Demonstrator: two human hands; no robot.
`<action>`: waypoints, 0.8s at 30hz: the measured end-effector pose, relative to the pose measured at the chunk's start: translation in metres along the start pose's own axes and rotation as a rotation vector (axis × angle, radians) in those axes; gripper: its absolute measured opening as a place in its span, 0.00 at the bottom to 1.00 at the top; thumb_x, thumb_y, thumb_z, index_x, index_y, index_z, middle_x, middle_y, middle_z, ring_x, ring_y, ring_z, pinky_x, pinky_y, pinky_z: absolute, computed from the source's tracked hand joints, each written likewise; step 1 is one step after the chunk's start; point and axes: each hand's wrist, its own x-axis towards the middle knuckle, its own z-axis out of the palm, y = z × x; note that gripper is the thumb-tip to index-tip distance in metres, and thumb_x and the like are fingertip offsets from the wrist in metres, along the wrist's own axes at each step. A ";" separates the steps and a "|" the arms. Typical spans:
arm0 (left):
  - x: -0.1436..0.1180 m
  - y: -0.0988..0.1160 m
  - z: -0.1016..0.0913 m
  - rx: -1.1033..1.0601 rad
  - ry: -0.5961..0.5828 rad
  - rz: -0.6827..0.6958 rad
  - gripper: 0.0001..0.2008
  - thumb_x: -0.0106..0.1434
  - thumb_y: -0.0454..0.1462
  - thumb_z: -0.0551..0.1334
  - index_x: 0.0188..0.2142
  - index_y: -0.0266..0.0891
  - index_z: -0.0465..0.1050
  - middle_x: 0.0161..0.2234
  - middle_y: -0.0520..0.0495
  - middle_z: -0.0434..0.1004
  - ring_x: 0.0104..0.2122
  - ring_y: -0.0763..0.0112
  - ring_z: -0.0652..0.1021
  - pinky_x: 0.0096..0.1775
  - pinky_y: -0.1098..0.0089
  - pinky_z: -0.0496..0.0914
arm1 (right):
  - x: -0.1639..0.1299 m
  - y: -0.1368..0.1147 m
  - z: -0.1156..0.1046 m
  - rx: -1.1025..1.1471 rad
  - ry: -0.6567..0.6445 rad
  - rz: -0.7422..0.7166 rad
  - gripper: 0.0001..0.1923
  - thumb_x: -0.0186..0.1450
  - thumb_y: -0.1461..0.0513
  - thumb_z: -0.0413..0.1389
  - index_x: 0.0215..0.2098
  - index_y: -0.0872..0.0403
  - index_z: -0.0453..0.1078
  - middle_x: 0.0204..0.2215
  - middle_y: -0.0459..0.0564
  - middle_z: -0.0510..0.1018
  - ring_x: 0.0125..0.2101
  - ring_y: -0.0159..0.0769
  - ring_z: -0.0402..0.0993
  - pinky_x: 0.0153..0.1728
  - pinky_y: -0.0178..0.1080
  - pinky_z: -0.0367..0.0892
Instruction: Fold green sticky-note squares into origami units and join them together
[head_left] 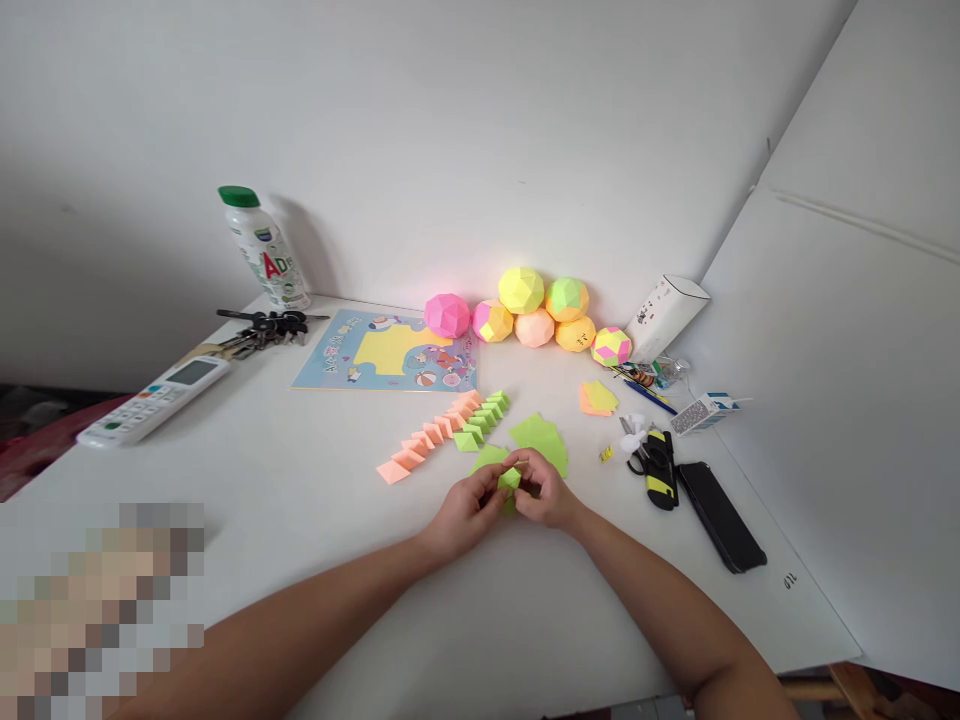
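My left hand and my right hand meet over the white table, both pinching one small folded green paper piece. Flat green paper sheets lie just behind my hands. A row of folded orange paper units and green paper units runs diagonally to the left of them. Several paper balls sit against the wall: a pink ball, a yellow ball, a green and yellow ball and others around them.
A green-capped bottle, keys and a white remote lie at the left. A colourful picture sheet lies centre back. At the right are a white box, orange and yellow papers, black-and-yellow scissors and a black phone.
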 end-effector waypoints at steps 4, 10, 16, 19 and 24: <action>-0.001 0.006 -0.001 -0.024 -0.004 -0.022 0.18 0.60 0.40 0.54 0.48 0.35 0.67 0.22 0.54 0.63 0.23 0.74 0.65 0.27 0.73 0.62 | 0.000 0.002 -0.001 -0.015 0.007 -0.003 0.21 0.51 0.71 0.51 0.43 0.53 0.58 0.21 0.39 0.63 0.18 0.23 0.54 0.18 0.28 0.52; -0.001 0.007 -0.001 -0.028 0.000 -0.044 0.18 0.60 0.38 0.53 0.48 0.34 0.67 0.21 0.55 0.60 0.23 0.74 0.63 0.26 0.73 0.62 | 0.000 0.003 -0.002 -0.014 0.005 -0.022 0.21 0.53 0.71 0.51 0.44 0.53 0.60 0.20 0.39 0.62 0.19 0.25 0.57 0.20 0.29 0.55; -0.002 0.007 -0.001 0.019 0.002 -0.046 0.19 0.57 0.36 0.54 0.49 0.35 0.67 0.21 0.56 0.60 0.22 0.75 0.63 0.26 0.74 0.61 | 0.000 0.005 -0.002 -0.023 0.003 -0.031 0.21 0.52 0.71 0.52 0.44 0.52 0.59 0.19 0.38 0.62 0.18 0.24 0.57 0.20 0.29 0.56; -0.001 0.008 -0.001 0.001 -0.013 -0.043 0.18 0.57 0.35 0.53 0.48 0.34 0.67 0.22 0.55 0.62 0.22 0.75 0.63 0.26 0.74 0.61 | 0.000 0.006 -0.001 -0.026 0.001 -0.022 0.21 0.52 0.71 0.52 0.44 0.52 0.59 0.19 0.38 0.62 0.18 0.24 0.56 0.20 0.29 0.55; 0.000 0.004 -0.002 -0.015 -0.018 -0.058 0.19 0.57 0.33 0.52 0.49 0.34 0.66 0.24 0.53 0.66 0.24 0.73 0.65 0.28 0.73 0.63 | 0.000 0.004 -0.001 -0.027 0.000 -0.021 0.21 0.52 0.71 0.52 0.44 0.53 0.59 0.19 0.38 0.62 0.18 0.24 0.56 0.20 0.29 0.55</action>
